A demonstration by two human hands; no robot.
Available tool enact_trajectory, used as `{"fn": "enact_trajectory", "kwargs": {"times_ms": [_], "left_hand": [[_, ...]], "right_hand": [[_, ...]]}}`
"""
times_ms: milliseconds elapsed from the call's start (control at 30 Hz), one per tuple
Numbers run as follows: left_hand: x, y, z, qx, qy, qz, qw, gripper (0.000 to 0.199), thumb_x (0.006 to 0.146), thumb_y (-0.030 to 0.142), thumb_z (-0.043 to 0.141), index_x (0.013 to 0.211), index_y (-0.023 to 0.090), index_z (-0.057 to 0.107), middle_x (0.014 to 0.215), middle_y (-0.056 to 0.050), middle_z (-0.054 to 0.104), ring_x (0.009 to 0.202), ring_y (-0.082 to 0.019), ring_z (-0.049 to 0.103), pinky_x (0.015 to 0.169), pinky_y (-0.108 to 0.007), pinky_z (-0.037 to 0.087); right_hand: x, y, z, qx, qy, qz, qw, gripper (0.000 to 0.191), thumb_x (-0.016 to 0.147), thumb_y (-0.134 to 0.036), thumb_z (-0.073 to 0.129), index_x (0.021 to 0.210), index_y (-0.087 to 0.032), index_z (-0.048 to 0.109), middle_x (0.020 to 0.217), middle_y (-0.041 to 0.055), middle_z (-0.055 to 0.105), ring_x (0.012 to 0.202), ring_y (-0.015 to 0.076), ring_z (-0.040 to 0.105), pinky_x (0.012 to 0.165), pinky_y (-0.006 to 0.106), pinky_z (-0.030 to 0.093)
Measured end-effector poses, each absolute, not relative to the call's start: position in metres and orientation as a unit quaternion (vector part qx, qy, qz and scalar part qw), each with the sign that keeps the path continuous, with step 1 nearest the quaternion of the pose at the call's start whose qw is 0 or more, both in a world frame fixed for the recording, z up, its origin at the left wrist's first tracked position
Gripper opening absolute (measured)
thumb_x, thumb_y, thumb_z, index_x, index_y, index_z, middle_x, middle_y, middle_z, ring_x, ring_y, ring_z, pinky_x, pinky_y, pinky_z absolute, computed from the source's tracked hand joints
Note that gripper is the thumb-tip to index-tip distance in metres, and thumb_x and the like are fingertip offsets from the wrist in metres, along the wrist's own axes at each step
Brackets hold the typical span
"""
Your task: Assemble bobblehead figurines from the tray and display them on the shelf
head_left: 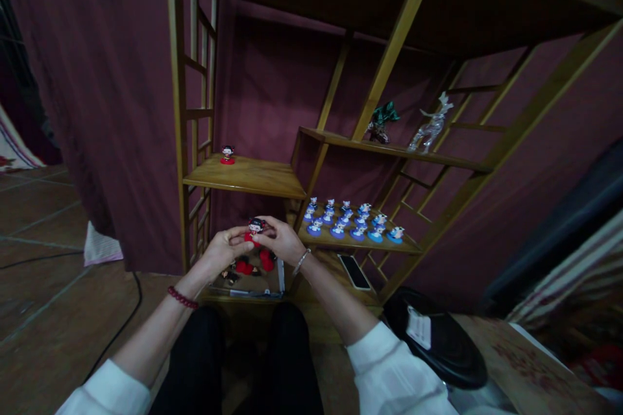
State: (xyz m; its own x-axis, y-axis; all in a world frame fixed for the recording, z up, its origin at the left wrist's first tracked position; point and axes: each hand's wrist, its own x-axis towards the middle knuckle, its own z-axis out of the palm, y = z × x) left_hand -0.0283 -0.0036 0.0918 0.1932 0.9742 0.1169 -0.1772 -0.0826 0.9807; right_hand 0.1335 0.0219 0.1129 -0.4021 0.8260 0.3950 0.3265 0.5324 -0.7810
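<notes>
Between my two hands I hold a small figurine (255, 227) with black hair and a red base, upright over a box. My left hand (225, 250) grips it from the left with fingers and thumb. From the other side my right hand (282, 243) has its fingers closed on the same figurine. Below, the open box (250, 286) holds several red and black pieces (244, 267), partly hidden by my hands. A similar figurine on a red base (227, 155) stands on the left wooden shelf (248, 175).
Several white figurines on blue and purple bases (341, 228) stand in rows on the lower right shelf. A phone (354, 272) lies below them. A clear deer ornament (433, 124) and a green ornament (383, 118) stand higher up. A black rounded object (438, 337) sits at right.
</notes>
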Motion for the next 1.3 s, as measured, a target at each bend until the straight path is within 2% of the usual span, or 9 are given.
{"fn": "enact_trajectory", "kwargs": {"times_ms": [433,900,1300], "left_hand": [[-0.029,-0.001,0.107,0.529,0.373,0.535,0.543,0.057,0.053,0.034,0.075,0.103,0.012,0.059,0.093,-0.009,0.068,0.086,-0.02,0.062,0.085,-0.033,0.045],[-0.029,-0.003,0.132,0.527,0.358,0.548,0.542,0.059,0.053,0.033,0.076,0.104,0.01,0.059,0.093,-0.009,0.068,0.088,-0.022,0.062,0.089,-0.037,0.043],[-0.034,-0.006,0.145,0.548,0.337,0.555,0.527,0.053,0.058,0.029,0.073,0.105,0.011,0.056,0.093,-0.008,0.067,0.078,-0.017,0.063,0.086,-0.037,0.045]], "right_hand": [[0.138,0.026,0.127,-0.345,-0.784,0.331,0.395,0.04,0.068,-0.029,0.065,0.105,-0.016,0.057,0.093,0.0044,0.062,0.08,0.0126,0.059,0.069,0.025,0.049],[0.135,0.027,0.147,-0.32,-0.777,0.348,0.416,0.04,0.064,-0.028,0.069,0.099,-0.016,0.057,0.093,0.004,0.062,0.082,0.0141,0.06,0.078,0.029,0.05],[0.131,0.029,0.16,-0.297,-0.758,0.394,0.426,0.036,0.063,-0.026,0.069,0.094,-0.015,0.056,0.092,0.004,0.063,0.083,0.0149,0.061,0.08,0.031,0.049]]}}
